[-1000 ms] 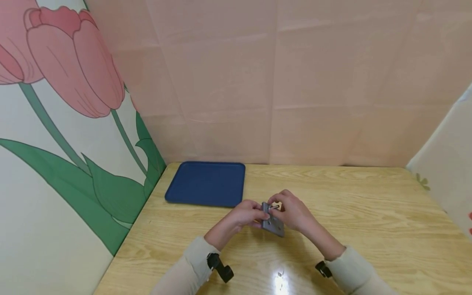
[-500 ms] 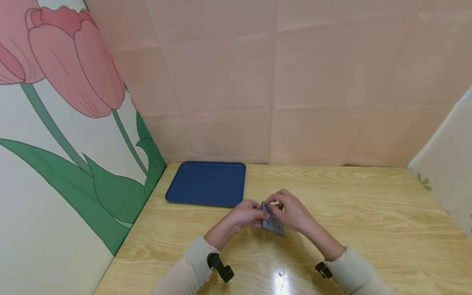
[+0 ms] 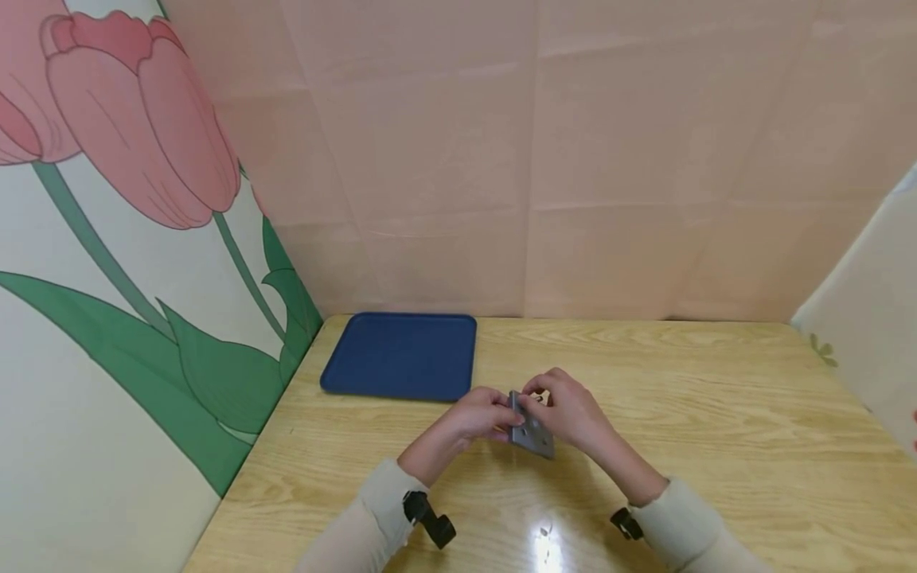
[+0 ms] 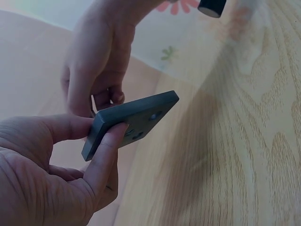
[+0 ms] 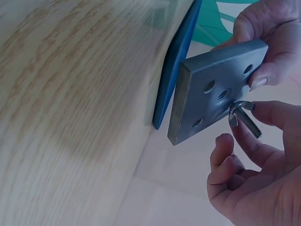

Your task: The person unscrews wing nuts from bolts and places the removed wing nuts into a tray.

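My left hand [image 3: 476, 415] pinches one edge of a grey square metal plate [image 3: 532, 436] between thumb and fingers, holding it tilted above the table. Several round holes go through the plate. From its face sticks a threaded bolt [image 5: 249, 125], with a wing nut [image 5: 241, 105] on it close against the plate. Thumb and forefinger of my right hand [image 3: 571, 411] pinch the wings of this nut, and the other fingers are curled below. In the left wrist view the plate's opposite face shows, and the plate hides the nut there.
A flat blue tray [image 3: 401, 356] lies on the wooden table [image 3: 702, 414] at the back left, beyond my left hand. A pink cloth backdrop [image 3: 530, 159] rises behind the table, with a flower-printed wall on the left.
Both hands stay in nearly the same place with the plate. My right thumb and fingers have shifted around the wing nut, and the bolt is now more covered in the head view.
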`<state>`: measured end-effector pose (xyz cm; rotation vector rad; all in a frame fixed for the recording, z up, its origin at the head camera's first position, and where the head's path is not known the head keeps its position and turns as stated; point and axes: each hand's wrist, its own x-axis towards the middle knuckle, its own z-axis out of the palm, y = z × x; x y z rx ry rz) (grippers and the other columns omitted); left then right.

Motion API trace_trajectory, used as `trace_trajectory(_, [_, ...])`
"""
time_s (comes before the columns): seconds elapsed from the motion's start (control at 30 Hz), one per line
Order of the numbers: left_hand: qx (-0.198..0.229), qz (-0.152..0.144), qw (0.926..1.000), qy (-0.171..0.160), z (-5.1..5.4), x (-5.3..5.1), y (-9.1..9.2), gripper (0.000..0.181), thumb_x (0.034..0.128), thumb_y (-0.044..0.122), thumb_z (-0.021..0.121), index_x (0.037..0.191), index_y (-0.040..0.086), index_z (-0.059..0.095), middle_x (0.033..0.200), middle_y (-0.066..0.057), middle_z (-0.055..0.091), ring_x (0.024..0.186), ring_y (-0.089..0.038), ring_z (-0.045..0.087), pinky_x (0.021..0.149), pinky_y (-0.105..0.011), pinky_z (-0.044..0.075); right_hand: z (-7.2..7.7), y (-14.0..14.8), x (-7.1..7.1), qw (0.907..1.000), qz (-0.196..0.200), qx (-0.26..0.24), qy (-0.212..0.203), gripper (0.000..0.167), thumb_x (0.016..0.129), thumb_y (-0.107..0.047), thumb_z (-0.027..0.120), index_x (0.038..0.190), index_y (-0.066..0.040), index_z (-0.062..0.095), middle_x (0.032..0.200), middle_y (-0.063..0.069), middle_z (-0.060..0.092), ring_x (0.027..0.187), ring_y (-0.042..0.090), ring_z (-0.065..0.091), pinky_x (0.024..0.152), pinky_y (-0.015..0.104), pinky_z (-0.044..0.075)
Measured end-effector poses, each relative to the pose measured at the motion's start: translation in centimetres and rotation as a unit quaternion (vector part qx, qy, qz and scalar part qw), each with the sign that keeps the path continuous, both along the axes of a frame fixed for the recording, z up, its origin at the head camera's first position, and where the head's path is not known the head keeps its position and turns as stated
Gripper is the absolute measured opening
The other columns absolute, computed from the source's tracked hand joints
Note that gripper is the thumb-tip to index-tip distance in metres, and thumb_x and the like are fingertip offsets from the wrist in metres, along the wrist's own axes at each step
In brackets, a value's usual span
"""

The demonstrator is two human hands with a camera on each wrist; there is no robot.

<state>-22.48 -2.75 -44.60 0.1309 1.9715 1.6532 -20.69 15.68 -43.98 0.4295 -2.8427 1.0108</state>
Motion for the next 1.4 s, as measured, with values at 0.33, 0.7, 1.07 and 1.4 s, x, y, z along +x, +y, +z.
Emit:
trace_trajectory(0.33, [-0.002,0.006,1.0,-0.006,-0.02,0.03,-0.06,0.015,0.092,0.005,0.071,0.104,-0.003,0.068,0.096,-0.01,0.069,0.082,-0.017,0.067,0.069,-0.028,0.06,0.23,0.21,0.3,0.9998,0.011,0.003,-0.018,0.014,0.094,-0.019,0.072,0.105,-0.011,0.072,0.107,0.009,0.061,0.077,0.016,0.052,0.061,0.03,0.044])
trace_trajectory(0.7, [-0.002,0.007,1.0,-0.003,-0.03,-0.08,-0.12,0.011,0.093,0.006,0.07,0.102,-0.002,0.07,0.093,-0.009,0.069,0.079,-0.015,0.066,0.067,-0.026,0.059,0.04,0.13,0.34,0.9992,0.036,-0.007,-0.014,0.017,0.092,-0.007,0.071,0.106,-0.015,0.073,0.108,0.006,0.06,0.077,0.012,0.052,0.063,0.029,0.046])
trace_trajectory(1.07, [-0.002,0.003,1.0,0.0,0.07,-0.12,-0.24,0.013,0.0923,0.006,0.07,0.103,-0.002,0.069,0.096,-0.009,0.068,0.082,-0.017,0.066,0.071,-0.03,0.06,0.09,-0.22,0.09,0.9997,0.011,-0.012,0.018,0.011,0.096,-0.022,0.07,0.101,-0.014,0.075,0.106,0.007,0.063,0.075,0.015,0.051,0.063,0.029,0.046])
trace_trajectory(1.4, [-0.004,0.008,1.0,-0.005,0.05,-0.14,-0.3,0.015,0.0917,0.005,0.071,0.104,-0.002,0.068,0.099,-0.01,0.067,0.087,-0.018,0.068,0.073,-0.032,0.061,0.2,-0.27,0.05,0.9999,-0.006,0.008,0.008,0.014,0.095,-0.025,0.071,0.096,-0.011,0.075,0.102,0.009,0.063,0.074,0.016,0.053,0.063,0.031,0.046])
